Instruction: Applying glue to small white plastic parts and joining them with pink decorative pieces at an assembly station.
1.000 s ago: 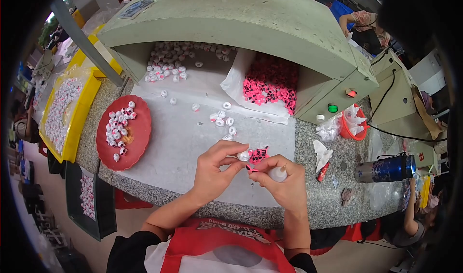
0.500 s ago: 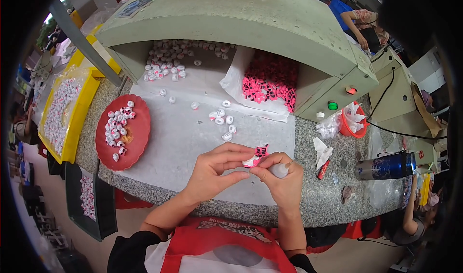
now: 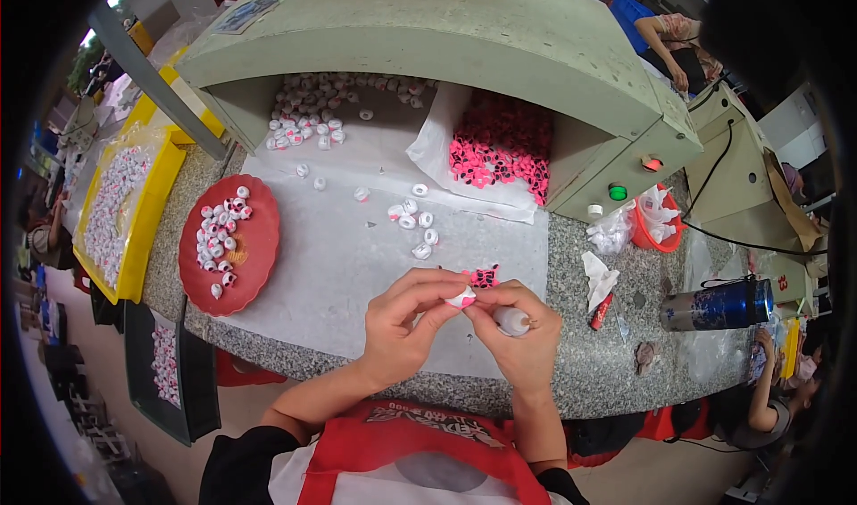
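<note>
1. Nearest, a red-and-white cloth apron (image 3: 361,449) carries pale printed lettering (image 3: 427,418).
2. The left hand (image 3: 397,324): its grip is pinched closed on a small white-and-pink rounded piece (image 3: 461,299), between both hands, apparently steadying it.
3. The right hand (image 3: 522,344) pinches beside that piece; its curled grip encloses a translucent white plastic bottle (image 3: 512,320), presumably keeping it handy.
4. Beyond, flat pink-and-black pieces (image 3: 485,277) lie within reach on white sheeting (image 3: 330,255), likely protecting the speckled grey stone worktop (image 3: 594,376).
5. Leftward, a red scalloped plate (image 3: 259,277) gathers similar rounded pieces (image 3: 212,235).
6. Farther, a pale-green metal cabinet (image 3: 428,37) shelters a pink-and-black heap (image 3: 500,161).
</note>
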A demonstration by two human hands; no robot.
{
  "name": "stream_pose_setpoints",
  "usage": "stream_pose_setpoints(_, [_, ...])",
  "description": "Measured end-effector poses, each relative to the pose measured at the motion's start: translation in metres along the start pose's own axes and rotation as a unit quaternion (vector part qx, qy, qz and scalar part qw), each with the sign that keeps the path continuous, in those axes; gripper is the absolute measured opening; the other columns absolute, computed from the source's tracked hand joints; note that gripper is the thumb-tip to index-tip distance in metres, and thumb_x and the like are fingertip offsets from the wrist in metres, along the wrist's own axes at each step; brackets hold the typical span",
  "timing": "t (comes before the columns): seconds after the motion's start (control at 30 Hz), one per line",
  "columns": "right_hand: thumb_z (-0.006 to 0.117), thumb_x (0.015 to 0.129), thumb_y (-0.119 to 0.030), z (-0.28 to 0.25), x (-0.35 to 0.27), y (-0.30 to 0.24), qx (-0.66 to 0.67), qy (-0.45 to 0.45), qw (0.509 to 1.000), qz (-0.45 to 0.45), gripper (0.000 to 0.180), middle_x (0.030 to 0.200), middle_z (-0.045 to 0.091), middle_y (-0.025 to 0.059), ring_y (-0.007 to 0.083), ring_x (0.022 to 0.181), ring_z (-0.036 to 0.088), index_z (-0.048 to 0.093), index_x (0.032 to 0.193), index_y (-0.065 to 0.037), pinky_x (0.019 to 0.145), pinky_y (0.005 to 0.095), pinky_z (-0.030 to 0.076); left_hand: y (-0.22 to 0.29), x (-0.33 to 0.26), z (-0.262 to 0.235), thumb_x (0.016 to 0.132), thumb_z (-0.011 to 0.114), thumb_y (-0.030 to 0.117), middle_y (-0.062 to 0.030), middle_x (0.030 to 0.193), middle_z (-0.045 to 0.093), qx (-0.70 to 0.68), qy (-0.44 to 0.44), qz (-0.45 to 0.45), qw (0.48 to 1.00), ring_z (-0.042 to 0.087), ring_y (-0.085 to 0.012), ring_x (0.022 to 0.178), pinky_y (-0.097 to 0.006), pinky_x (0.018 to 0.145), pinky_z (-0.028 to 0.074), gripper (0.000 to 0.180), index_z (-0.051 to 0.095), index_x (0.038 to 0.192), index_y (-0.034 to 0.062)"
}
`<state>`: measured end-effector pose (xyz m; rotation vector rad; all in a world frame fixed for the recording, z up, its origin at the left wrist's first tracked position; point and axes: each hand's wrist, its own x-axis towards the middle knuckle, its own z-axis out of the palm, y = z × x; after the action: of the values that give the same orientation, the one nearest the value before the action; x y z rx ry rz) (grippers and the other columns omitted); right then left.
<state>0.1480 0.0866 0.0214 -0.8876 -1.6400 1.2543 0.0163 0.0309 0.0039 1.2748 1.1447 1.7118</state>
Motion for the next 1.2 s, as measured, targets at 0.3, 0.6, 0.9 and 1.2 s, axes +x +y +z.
stream_pose_setpoints(0.3, [0.066,0.067,0.007,0.003,0.001,0.003,-0.009,-0.005,1.0,0.008,0.017,0.074,0.058,0.0037,0.0068,0.065,0.055,0.062,0.082,0.0,0.055,0.0175,0.041,-0.004,-0.001,0.002,0.081,0.05,-0.008,-0.0178,0.106,0.051,-0.089,0.03,-0.044,0.995,0.053,-0.0218,0.098,-0.03,0.083,0.046,0.021,0.052,0.102,-0.0059])
stream_pose_setpoints(0.6, [0.068,0.066,0.006,0.004,0.006,0.009,0.014,0.004,0.998,0.06,0.018,0.08,0.059,0.0049,0.0067,0.067,0.055,0.061,0.081,0.0,0.058,0.0188,0.043,-0.006,0.002,-0.001,0.079,0.051,-0.009,-0.0132,0.1,0.055,-0.103,0.052,-0.108,0.987,0.055,-0.018,0.094,-0.028,0.081,0.047,0.025,0.053,0.104,-0.0057])
stream_pose_setpoints(0.9, [0.066,0.065,0.007,-0.011,0.008,0.023,0.021,-0.065,0.991,-0.115,0.022,0.09,0.057,0.0122,0.0127,0.067,0.057,0.06,0.085,0.002,0.055,0.0213,0.046,0.011,0.01,-0.01,0.074,0.06,-0.008,-0.0101,0.086,0.061,-0.18,-0.01,-0.197,0.964,0.061,-0.0147,0.079,-0.025,0.072,0.05,0.031,0.052,0.104,-0.0031])
stream_pose_setpoints(1.2, [0.064,0.068,0.007,-0.011,0.005,0.03,0.215,-0.105,0.97,0.04,0.016,0.086,0.057,0.0135,0.0127,0.058,0.055,0.059,0.083,0.002,0.046,0.0205,0.045,0.005,0.002,-0.012,0.072,0.063,-0.008,-0.0127,0.084,0.06,-0.031,-0.067,-0.125,0.989,0.062,-0.0165,0.077,-0.025,0.068,0.052,0.028,0.053,0.099,-0.0065])
